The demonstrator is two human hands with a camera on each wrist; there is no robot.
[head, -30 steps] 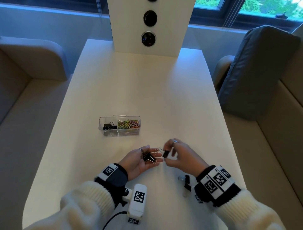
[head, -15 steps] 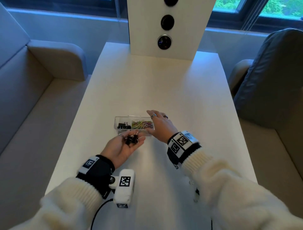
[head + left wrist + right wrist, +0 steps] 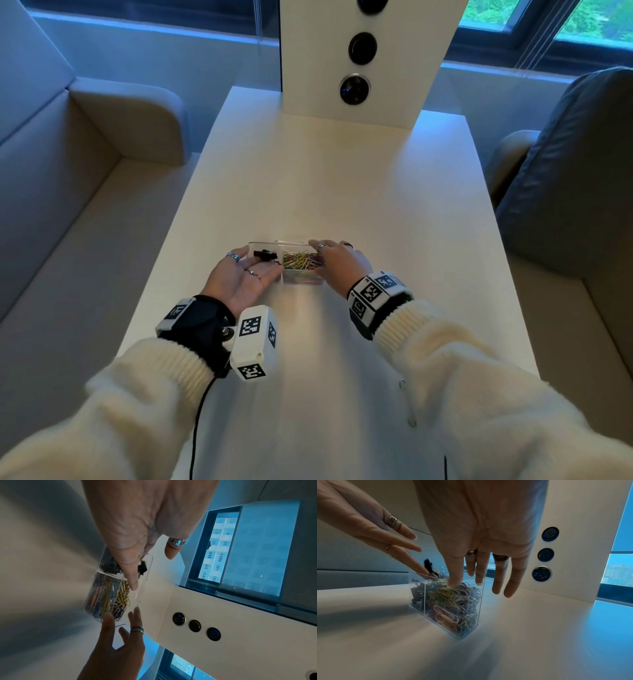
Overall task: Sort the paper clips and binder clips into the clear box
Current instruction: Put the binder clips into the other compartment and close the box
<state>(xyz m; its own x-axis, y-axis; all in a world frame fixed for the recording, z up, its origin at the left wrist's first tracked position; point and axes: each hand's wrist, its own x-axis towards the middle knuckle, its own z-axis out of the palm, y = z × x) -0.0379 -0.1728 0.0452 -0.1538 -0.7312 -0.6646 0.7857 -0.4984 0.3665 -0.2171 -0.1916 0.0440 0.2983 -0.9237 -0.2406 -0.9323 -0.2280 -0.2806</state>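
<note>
From my remote seat I see the long white desk [image 3: 329,192] with wide bare surface toward its far edge, where a white upright panel [image 3: 363,58] carrying three round dark buttons stands, and more bare surface along the right edge; grey upholstered seats flank both long edges. The small clear plastic two-compartment box [image 3: 301,279] sits near the middle of the desk's width, closer to the near edge than the far one. Its left compartment holds black binder clips [image 3: 265,254] and its right compartment is packed with a tangle of multicoloured paper clips [image 3: 301,262], which the right wrist view shows reaching nearly to the rim. My left hand [image 3: 245,279] lies palm up with fingers straight, their tips at the left compartment's rim, and a black binder clip sits just at the fingertips in the left wrist view; I cannot tell whether it is touching them. My right hand [image 3: 342,262] is palm down over the box's right end, fingers extended and spread, thumb tip on the paper clips, gripping nothing. The only markings I can make out are black-and-white square coded tags on the white wrist-mounted blocks [image 3: 253,339]; none carries readable writing.
</note>
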